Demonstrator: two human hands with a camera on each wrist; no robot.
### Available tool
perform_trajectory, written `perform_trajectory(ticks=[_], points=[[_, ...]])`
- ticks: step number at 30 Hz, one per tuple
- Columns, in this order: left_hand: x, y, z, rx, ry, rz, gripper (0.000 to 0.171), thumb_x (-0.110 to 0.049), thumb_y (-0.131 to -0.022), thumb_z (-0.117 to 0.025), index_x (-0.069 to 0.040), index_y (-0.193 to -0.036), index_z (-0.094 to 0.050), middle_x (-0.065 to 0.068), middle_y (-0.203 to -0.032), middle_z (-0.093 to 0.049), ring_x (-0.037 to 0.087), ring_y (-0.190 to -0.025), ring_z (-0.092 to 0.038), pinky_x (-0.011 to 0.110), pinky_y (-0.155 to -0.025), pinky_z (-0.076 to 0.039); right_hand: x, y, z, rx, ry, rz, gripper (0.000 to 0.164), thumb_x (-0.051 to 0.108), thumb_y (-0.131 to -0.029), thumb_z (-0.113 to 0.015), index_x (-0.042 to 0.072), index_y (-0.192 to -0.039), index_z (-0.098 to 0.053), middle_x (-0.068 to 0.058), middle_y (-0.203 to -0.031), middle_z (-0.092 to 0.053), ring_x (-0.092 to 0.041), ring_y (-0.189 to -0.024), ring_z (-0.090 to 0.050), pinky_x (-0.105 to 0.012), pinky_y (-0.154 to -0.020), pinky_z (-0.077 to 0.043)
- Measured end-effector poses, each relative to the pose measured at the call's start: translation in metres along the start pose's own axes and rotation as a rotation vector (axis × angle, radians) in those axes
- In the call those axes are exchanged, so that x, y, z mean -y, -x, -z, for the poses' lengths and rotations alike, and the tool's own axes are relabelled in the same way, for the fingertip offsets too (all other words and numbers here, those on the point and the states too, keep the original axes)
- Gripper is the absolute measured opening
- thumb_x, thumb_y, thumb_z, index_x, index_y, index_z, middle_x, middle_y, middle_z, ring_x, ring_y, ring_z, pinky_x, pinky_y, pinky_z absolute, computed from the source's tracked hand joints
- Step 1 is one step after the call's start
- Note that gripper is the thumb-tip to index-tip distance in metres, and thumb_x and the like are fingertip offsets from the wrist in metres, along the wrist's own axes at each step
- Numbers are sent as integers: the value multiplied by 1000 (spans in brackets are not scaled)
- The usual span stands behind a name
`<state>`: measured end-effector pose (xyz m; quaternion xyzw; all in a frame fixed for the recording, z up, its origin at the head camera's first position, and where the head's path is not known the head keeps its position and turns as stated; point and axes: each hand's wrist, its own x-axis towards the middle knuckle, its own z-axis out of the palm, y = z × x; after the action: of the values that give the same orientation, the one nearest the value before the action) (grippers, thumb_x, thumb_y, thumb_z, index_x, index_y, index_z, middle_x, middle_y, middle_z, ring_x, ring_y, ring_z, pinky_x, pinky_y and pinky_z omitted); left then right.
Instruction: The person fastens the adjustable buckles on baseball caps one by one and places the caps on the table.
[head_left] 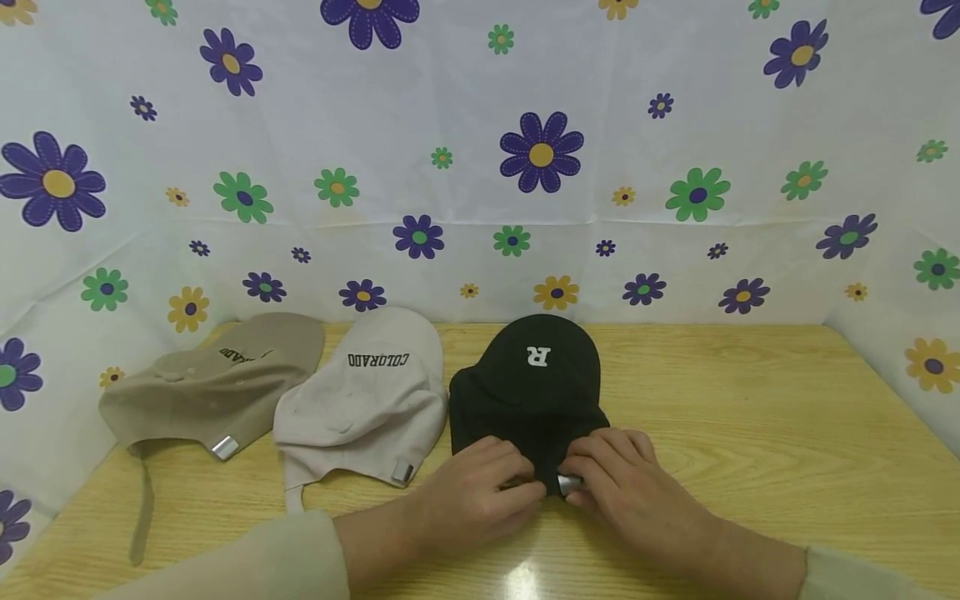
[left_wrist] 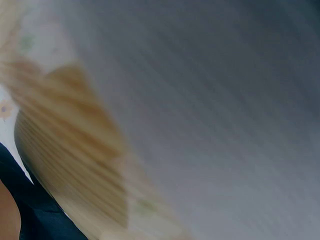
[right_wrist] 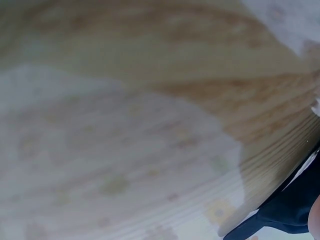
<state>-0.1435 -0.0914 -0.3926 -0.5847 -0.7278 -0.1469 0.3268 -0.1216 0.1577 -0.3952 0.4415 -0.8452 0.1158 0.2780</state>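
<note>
A black baseball cap (head_left: 525, 400) with a white letter R lies on the table in the head view, its brim pointing away from me. At its near edge my left hand (head_left: 487, 492) pinches the left side of the back strap with curled fingers. My right hand (head_left: 637, 492) grips the right side, thumb and fingers around the silver buckle (head_left: 570, 483). The strap's end is hidden by the fingers. Both wrist views are blurred and show neither the cap nor the fingertips clearly.
Left of the black cap lies a pale cap (head_left: 360, 392) reading COLORADO, with a metal buckle. Beyond it is a tan cap (head_left: 217, 383), its strap (head_left: 142, 517) hanging loose over the wooden table (head_left: 750, 400). A flowered white cloth (head_left: 450, 100) surrounds the back and sides.
</note>
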Motion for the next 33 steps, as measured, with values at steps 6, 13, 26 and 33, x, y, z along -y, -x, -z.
perform_trajectory(ticks=[6, 13, 26, 33], points=[[-1, -3, -1, 3, -23, -21, 3, -14, -90, -66, -13, -92, -69, -2, -89, -60, 11, -77, -54, 22, -73, -47, 1, -1, 0, -5, 8, 2, 39, 39, -107, -32, 14, -109, -63, 3, -115, -58, -16, -107, -50, -34, -85, -36], [-3, -5, -2, -12, -42, -25, 9, -14, -94, -60, -13, -91, -68, -2, -87, -61, 11, -76, -55, 23, -73, -47, 1, -1, 1, 33, 16, -16, 37, 39, -107, -35, 15, -110, -64, 4, -115, -59, -15, -107, -50, -33, -87, -36], [-5, -10, -4, -1, -129, -41, 14, -16, -97, -55, -15, -92, -68, -3, -87, -61, 12, -78, -56, 25, -75, -47, 2, -1, 1, 18, 36, -12, 41, 40, -108, -31, 15, -108, -64, 3, -113, -60, -16, -106, -51, -34, -86, -36], [-9, -10, -5, 40, -189, 12, 11, -18, -92, -56, -17, -86, -66, -4, -86, -62, 13, -76, -56, 27, -73, -46, 2, -1, -1, -15, 56, 1, 42, 39, -108, -31, 14, -106, -65, 3, -110, -61, -17, -104, -52, -36, -84, -37]])
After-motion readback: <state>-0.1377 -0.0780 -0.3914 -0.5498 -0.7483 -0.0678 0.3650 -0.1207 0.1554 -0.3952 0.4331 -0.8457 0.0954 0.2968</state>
